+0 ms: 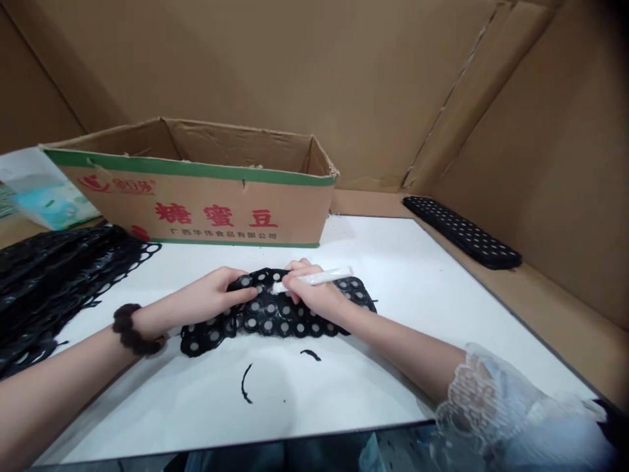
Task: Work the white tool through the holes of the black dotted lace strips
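Observation:
A black molded strip (269, 326) with rows of round pale spots lies bent across the white board in the middle of the head view. My left hand (221, 292) is closed on its upper left edge, thumb on top and fingers behind. In my right hand (309, 288) is a white pen-shaped tool (327, 276), held like a pencil. Its tip meets the strip near my left thumb; the tip's kind is too small to tell. Two thin black scraps (244, 385) lie on the board nearer to me.
An open cardboard box (206, 210) stands behind the strip. At left is a heap of black ring-patterned sheets (54, 282), with a tissue pack (52, 200) beyond. Another black spotted piece (459, 229) rests at the right by the cardboard wall (555, 151). The white board (393, 373) spans the front.

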`<state>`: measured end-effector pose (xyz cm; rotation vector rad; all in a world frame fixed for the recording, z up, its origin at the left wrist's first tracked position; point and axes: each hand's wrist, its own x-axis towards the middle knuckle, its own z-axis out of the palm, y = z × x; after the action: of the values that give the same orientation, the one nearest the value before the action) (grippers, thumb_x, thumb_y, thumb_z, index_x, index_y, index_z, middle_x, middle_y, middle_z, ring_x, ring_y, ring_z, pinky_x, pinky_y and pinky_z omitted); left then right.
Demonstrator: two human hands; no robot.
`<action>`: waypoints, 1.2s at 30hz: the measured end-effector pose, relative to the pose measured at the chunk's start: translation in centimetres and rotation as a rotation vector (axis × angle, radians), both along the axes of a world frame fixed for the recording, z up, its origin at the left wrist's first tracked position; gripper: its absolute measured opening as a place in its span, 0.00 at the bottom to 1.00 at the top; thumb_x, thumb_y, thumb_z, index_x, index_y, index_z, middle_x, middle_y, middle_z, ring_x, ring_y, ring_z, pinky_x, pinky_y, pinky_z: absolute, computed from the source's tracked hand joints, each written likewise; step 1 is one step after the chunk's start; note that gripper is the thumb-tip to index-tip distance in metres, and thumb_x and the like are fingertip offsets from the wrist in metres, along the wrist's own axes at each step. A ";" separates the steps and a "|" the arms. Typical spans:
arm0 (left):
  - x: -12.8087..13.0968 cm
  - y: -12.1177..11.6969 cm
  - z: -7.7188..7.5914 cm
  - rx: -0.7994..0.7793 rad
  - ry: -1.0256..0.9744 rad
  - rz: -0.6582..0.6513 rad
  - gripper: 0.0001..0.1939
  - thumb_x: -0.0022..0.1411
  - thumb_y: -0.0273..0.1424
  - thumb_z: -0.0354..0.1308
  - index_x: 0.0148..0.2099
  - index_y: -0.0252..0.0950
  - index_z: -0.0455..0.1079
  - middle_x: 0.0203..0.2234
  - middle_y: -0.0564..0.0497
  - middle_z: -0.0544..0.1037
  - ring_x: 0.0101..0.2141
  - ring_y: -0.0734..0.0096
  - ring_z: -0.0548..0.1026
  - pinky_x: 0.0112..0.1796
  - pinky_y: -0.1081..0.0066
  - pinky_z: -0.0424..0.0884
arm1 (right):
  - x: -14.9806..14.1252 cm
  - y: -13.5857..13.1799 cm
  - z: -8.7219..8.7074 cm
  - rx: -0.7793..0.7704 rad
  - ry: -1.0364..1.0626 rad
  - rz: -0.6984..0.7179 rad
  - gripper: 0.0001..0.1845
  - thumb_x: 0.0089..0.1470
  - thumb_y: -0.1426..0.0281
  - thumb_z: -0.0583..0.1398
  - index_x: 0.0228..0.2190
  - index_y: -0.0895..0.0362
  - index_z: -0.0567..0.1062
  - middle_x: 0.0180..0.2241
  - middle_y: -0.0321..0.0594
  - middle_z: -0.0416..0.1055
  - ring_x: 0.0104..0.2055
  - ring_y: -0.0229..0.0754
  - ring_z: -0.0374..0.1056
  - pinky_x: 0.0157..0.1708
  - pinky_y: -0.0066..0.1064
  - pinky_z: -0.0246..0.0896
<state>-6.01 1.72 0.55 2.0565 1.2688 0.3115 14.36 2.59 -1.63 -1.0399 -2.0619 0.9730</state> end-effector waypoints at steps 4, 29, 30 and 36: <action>0.0 0.1 -0.2 -0.029 -0.033 0.012 0.15 0.57 0.42 0.48 0.28 0.36 0.64 0.23 0.55 0.69 0.25 0.72 0.65 0.26 0.74 0.62 | 0.2 -0.2 0.1 -0.031 0.017 -0.005 0.20 0.51 0.73 0.51 0.10 0.57 0.60 0.24 0.36 0.62 0.40 0.40 0.57 0.45 0.35 0.50; 0.4 -0.3 -0.1 -0.118 -0.181 0.061 0.16 0.57 0.43 0.49 0.32 0.36 0.67 0.28 0.53 0.74 0.30 0.68 0.70 0.32 0.72 0.67 | 0.0 -0.3 0.2 -0.126 0.057 -0.044 0.22 0.51 0.71 0.50 0.09 0.57 0.61 0.28 0.37 0.65 0.40 0.41 0.57 0.44 0.34 0.48; 0.4 -0.3 -0.1 -0.136 -0.194 0.059 0.16 0.57 0.43 0.49 0.32 0.36 0.68 0.29 0.53 0.74 0.30 0.68 0.70 0.31 0.72 0.67 | 0.1 -0.3 0.2 -0.132 0.062 -0.045 0.22 0.51 0.71 0.50 0.09 0.57 0.61 0.27 0.36 0.64 0.40 0.41 0.57 0.44 0.33 0.48; 0.3 -0.3 -0.2 -0.149 -0.199 0.049 0.17 0.57 0.44 0.49 0.33 0.35 0.68 0.30 0.52 0.74 0.31 0.66 0.70 0.33 0.70 0.68 | -0.1 -0.5 0.2 -0.125 0.047 -0.053 0.21 0.52 0.70 0.51 0.10 0.57 0.61 0.27 0.37 0.64 0.40 0.40 0.57 0.44 0.33 0.49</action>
<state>-5.70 1.40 0.33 1.8223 1.1853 0.4203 14.30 2.08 -1.39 -1.1194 -1.9462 1.0997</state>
